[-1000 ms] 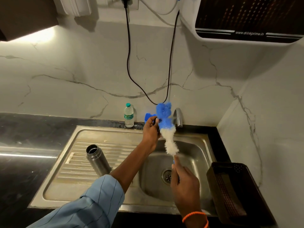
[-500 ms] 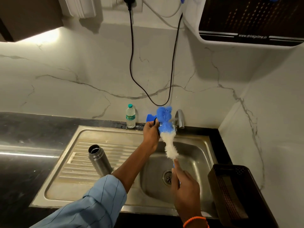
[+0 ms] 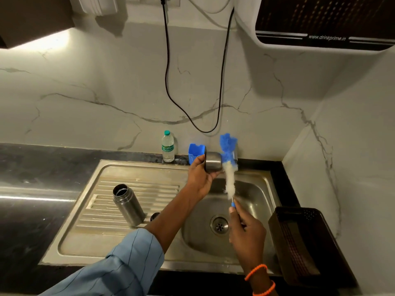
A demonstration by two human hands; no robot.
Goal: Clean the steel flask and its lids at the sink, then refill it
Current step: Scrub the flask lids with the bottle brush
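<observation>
The steel flask (image 3: 128,205) stands open-mouthed on the ribbed drainboard of the sink (image 3: 136,182), leaning a little in the wide-angle view, well apart from both hands. Just right of its base a small dark round thing (image 3: 154,216) peeks out, half hidden by the left forearm; what it is cannot be told.

The left hand (image 3: 199,178) is clamped around a steel lid (image 3: 212,162), shaped like a cup and held on its side above the back edge of the basin. Its fingers cover the lid's near side, and the brush hides the lid's right end, so whether the bristles go inside it is unclear. The right hand (image 3: 245,229) is closed on the thin handle of a bottle brush (image 3: 229,165), which rises to white bristles and a blue tuft on top. The handle is almost wholly swallowed by the fist. The tap (image 3: 235,154) behind the brush is mostly hidden.

Behind the left hand, a blue plastic holder (image 3: 195,151) sits at the sink's rear rim, and a small plastic water bottle (image 3: 168,149) with a green cap stands on the dark surface (image 3: 32,167) against the marble wall. A dark perforated basket (image 3: 299,242) sits right of the basin, cut off at the bottom. A black cable (image 3: 166,60) loops down the wall, and a water purifier (image 3: 324,22) is cropped at the top right corner.
</observation>
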